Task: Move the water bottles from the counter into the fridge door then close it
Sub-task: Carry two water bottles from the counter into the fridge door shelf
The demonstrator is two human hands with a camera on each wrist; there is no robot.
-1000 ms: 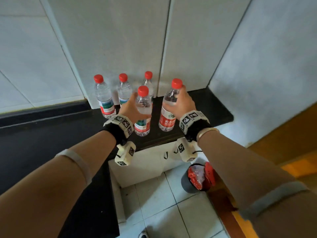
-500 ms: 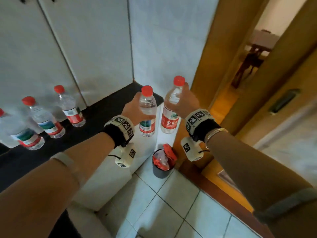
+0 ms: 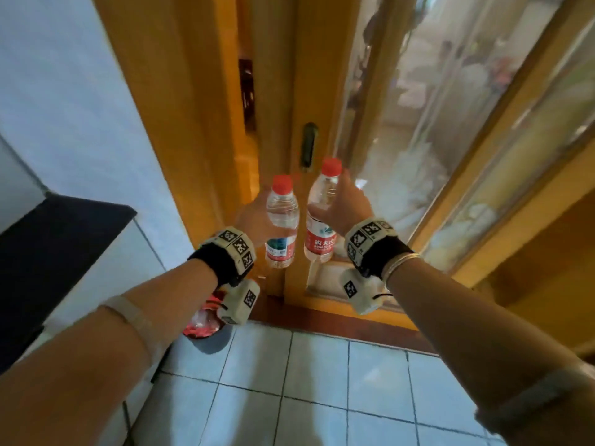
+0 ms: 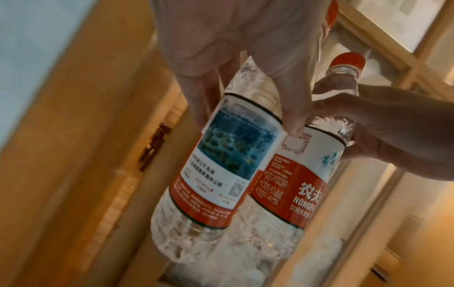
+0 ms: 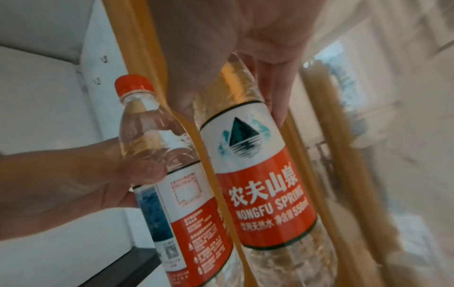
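Observation:
I carry two clear water bottles with red caps and red-and-white labels, upright and side by side in the air. My left hand (image 3: 254, 217) grips the left bottle (image 3: 281, 220) around its upper body; the left wrist view shows the same bottle (image 4: 221, 174) with my fingers (image 4: 292, 108) wrapped above the label. My right hand (image 3: 349, 204) grips the right bottle (image 3: 322, 217), seen close in the right wrist view as the right bottle (image 5: 260, 174). The fridge and the other bottles are out of sight.
Straight ahead stands a wooden sliding door (image 3: 299, 91) with frosted glass panes (image 3: 418, 123) and a dark recessed handle (image 3: 309, 146). The dark counter end (image 3: 58, 239) lies at left. A bin with a red lid (image 3: 204, 320) sits on the tiled floor (image 3: 322, 381) below my left wrist.
I lifted both bottles off the counter and turned right. The counter and the remaining bottles slid out of view to the left; the wooden door now fills the view.

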